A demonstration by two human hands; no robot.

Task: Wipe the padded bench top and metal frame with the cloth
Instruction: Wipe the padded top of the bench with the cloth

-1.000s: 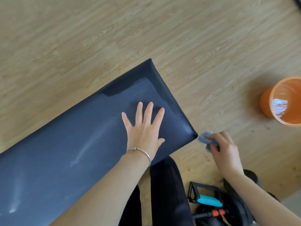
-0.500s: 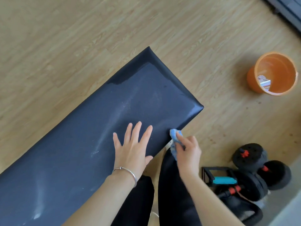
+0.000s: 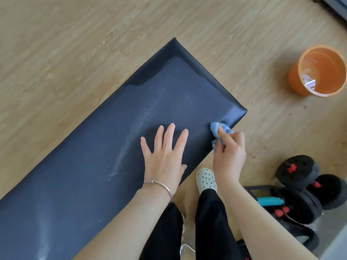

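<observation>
A dark navy padded bench top (image 3: 105,152) runs diagonally from lower left to upper right, with pale dusty streaks along its middle. My left hand (image 3: 165,158) lies flat on the pad with fingers spread. My right hand (image 3: 230,152) grips a bunched blue cloth (image 3: 216,129) and holds it against the pad's near edge, close to the right corner. The bench's metal frame is hidden beneath the pad.
An orange bucket (image 3: 300,79) stands on the wooden floor (image 3: 75,44) at the right. Black dumbbells (image 3: 309,184) with red fittings lie at lower right. My legs and a white perforated shoe (image 3: 205,178) are beside the bench's near edge.
My right hand has brought the cloth from beyond the bench's corner onto the pad's near edge. My left hand has stayed flat on the pad. The camera view shifted.
</observation>
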